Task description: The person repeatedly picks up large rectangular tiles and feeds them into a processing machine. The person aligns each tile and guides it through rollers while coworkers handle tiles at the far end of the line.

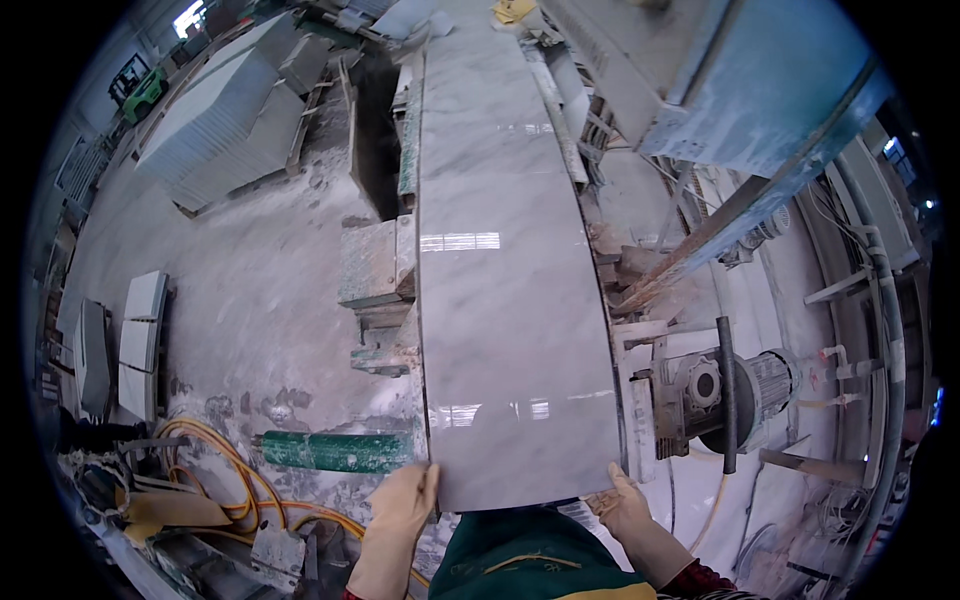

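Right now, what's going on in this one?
A person stands at the near end of a long polished grey marble slab, gripping its two near corners: the gloved left hand at the left corner, the right hand at the right. The slab lies flat beside a dusty motor.

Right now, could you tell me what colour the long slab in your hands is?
Pale grey-white with faint darker veins, polished; the slab shows best in the head view.
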{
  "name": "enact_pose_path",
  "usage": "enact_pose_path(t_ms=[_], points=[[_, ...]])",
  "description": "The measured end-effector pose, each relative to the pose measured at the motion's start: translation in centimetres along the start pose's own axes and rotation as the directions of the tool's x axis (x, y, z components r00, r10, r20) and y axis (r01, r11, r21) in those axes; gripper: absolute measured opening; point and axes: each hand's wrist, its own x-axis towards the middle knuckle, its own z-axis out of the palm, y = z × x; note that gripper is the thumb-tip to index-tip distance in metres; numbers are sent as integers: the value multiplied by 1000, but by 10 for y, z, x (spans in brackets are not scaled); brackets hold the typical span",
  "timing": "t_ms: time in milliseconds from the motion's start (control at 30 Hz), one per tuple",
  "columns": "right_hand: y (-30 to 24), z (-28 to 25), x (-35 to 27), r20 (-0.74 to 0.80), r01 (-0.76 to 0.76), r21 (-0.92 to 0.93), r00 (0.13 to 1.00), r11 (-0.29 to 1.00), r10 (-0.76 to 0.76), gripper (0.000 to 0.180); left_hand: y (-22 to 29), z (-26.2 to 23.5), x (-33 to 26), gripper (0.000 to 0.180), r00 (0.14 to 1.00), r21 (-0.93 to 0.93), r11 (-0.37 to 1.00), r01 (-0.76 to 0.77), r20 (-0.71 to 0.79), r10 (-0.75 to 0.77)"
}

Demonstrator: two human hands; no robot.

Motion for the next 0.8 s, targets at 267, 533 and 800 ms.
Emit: enact_pose_path(t_ms=[267,533,800], points=[[-4,18,-31,-72,-105,293,989,950,132,39,-29,75,4,49,700,-146,767,-624,-540,467],[-28,-9,-51,240,510,-639,843,575,-481,45,-13,78,28,43,628,-108,715,-691,-580,519],[-54,216,77,839,487,-525,433,-698,-329,71,-5,51,32,44,668,-44,728,-684,-438,601]])
